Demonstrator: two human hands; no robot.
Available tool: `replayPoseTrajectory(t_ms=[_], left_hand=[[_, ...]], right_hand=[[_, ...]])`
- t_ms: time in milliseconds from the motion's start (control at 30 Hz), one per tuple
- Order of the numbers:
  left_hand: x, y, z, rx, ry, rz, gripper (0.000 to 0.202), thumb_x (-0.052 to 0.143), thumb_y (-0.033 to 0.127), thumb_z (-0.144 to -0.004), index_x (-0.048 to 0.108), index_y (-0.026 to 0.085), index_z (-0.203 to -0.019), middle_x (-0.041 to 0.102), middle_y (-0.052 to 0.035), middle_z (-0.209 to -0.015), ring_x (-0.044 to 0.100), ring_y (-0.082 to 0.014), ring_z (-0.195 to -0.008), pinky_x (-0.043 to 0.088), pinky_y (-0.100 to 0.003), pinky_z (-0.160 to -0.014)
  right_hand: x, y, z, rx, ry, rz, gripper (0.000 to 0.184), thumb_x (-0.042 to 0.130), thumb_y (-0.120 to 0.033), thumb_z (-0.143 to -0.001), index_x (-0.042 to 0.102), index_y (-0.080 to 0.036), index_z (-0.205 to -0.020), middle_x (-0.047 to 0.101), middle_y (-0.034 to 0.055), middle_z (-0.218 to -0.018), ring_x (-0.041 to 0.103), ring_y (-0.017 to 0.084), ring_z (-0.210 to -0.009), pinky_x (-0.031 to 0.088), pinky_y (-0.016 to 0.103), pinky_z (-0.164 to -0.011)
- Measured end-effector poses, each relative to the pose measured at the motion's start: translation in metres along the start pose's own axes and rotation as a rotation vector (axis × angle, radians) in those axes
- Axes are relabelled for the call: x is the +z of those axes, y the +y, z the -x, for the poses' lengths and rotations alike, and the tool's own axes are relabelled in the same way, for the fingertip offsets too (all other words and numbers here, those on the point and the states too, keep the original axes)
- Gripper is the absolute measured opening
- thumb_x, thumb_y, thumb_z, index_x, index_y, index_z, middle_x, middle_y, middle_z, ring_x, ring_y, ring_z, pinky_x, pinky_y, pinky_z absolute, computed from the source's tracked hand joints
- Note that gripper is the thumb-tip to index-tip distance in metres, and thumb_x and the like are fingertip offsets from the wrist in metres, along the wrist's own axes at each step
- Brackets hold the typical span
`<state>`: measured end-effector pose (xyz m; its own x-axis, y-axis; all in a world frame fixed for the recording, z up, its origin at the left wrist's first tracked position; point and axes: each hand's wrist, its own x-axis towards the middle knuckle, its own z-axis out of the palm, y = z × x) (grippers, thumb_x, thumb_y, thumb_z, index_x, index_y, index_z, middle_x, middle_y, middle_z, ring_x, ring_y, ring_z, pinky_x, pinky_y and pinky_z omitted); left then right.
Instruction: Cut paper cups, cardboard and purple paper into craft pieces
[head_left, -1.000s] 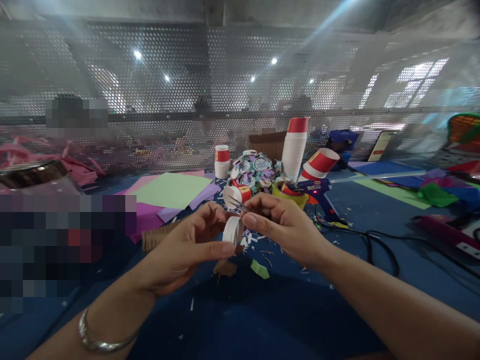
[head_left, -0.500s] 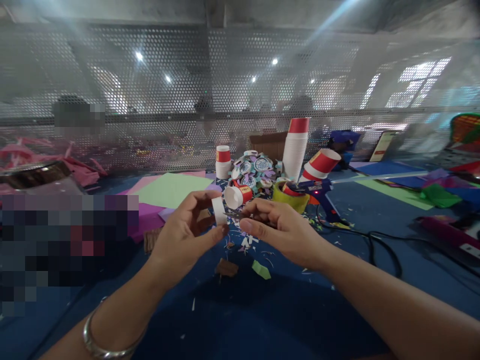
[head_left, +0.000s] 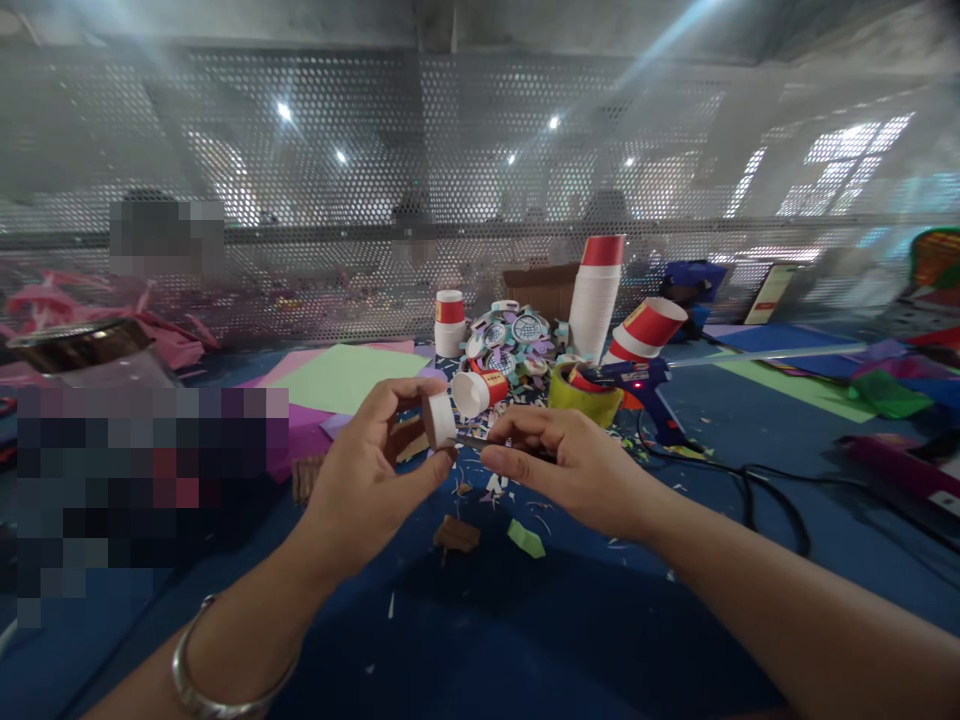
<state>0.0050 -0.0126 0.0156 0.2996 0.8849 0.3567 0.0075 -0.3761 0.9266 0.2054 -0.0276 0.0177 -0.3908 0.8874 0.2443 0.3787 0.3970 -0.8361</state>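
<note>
My left hand [head_left: 379,465] is closed around a short white paper cup base [head_left: 439,421], pinched between thumb and fingers with its side facing right. Small dark scissors [head_left: 471,440] stick out from my right hand [head_left: 555,455], whose fingers wrap the handles and hide most of them. The blade tips touch or nearly touch the right edge of the cup base. Just behind, a red and white paper cup [head_left: 480,392] lies on its side with its opening towards me.
A pile of cut cup pieces [head_left: 517,335], a tall cup stack [head_left: 596,295] and a shorter one [head_left: 450,322] stand behind. A blue glue gun [head_left: 652,385] rests by a yellow bowl [head_left: 581,400], its black cable [head_left: 757,475] trailing right. Paper scraps [head_left: 526,538] litter the blue table.
The cup base has turned slightly in my left hand, showing more of its flat end. The scissor blades now look closer together and lower against its edge. The view has shifted slightly.
</note>
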Motion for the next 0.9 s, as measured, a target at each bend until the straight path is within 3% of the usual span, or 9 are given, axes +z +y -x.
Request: replayPoseTrajectory(t_ms=[433, 500, 667, 767, 833, 900], left_hand=[[-0.005, -0.002, 0.002, 0.098, -0.01, -0.176, 0.042, 0.069, 0.02, -0.079, 0.055, 0.025, -0.119, 0.054, -0.0091, -0.129, 0.057, -0.0285, -0.117, 0.049, -0.048, -0.098], [-0.005, 0.0, 0.003, 0.174, 0.008, -0.274, 0.041, 0.067, 0.017, -0.08, 0.056, 0.026, -0.118, 0.054, -0.0072, -0.127, 0.054, -0.0277, -0.12, 0.048, -0.047, -0.1], [-0.005, 0.007, 0.007, 0.449, 0.089, -0.758, 0.043, 0.062, 0.009, -0.081, 0.059, 0.032, -0.118, 0.053, -0.0038, -0.125, 0.051, -0.0261, -0.12, 0.043, -0.045, -0.103], [-0.005, 0.01, 0.008, 0.539, 0.104, -0.873, 0.047, 0.062, 0.008, -0.08, 0.058, 0.034, -0.119, 0.055, -0.004, -0.122, 0.051, -0.0281, -0.117, 0.044, -0.045, -0.1], [-0.005, 0.009, 0.007, 0.509, 0.128, -0.85, 0.045, 0.063, 0.007, -0.077, 0.06, 0.032, -0.114, 0.057, -0.0042, -0.118, 0.052, -0.0291, -0.115, 0.044, -0.046, -0.098], [-0.004, 0.006, 0.005, 0.371, 0.142, -0.718, 0.041, 0.065, 0.008, -0.074, 0.061, 0.029, -0.109, 0.057, -0.0044, -0.114, 0.055, -0.0281, -0.11, 0.047, -0.045, -0.095]], right_hand=[[-0.002, -0.001, -0.001, 0.001, -0.024, -0.012, 0.022, 0.059, -0.038, -0.09, 0.059, -0.018, -0.081, 0.042, -0.005, -0.061, 0.037, 0.01, -0.054, 0.027, 0.026, -0.051], [-0.002, -0.001, 0.0, -0.001, -0.022, -0.017, 0.02, 0.06, -0.036, -0.089, 0.058, -0.018, -0.079, 0.042, -0.0052, -0.061, 0.037, 0.01, -0.054, 0.027, 0.026, -0.051], [0.0, 0.001, 0.0, -0.008, -0.017, 0.005, 0.02, 0.059, -0.035, -0.089, 0.057, -0.018, -0.078, 0.045, -0.0041, -0.063, 0.039, 0.01, -0.055, 0.029, 0.025, -0.05], [0.003, 0.001, -0.001, 0.001, -0.004, 0.038, 0.021, 0.06, -0.037, -0.089, 0.058, -0.019, -0.079, 0.044, -0.0044, -0.062, 0.038, 0.01, -0.055, 0.029, 0.025, -0.05], [0.004, 0.001, -0.001, 0.009, 0.0, 0.064, 0.02, 0.06, -0.037, -0.088, 0.058, -0.019, -0.079, 0.045, -0.0045, -0.062, 0.038, 0.01, -0.054, 0.029, 0.025, -0.049], [0.004, 0.001, -0.001, 0.009, -0.007, 0.07, 0.02, 0.06, -0.037, -0.089, 0.059, -0.019, -0.079, 0.05, -0.0036, -0.063, 0.042, 0.01, -0.055, 0.03, 0.026, -0.051]])
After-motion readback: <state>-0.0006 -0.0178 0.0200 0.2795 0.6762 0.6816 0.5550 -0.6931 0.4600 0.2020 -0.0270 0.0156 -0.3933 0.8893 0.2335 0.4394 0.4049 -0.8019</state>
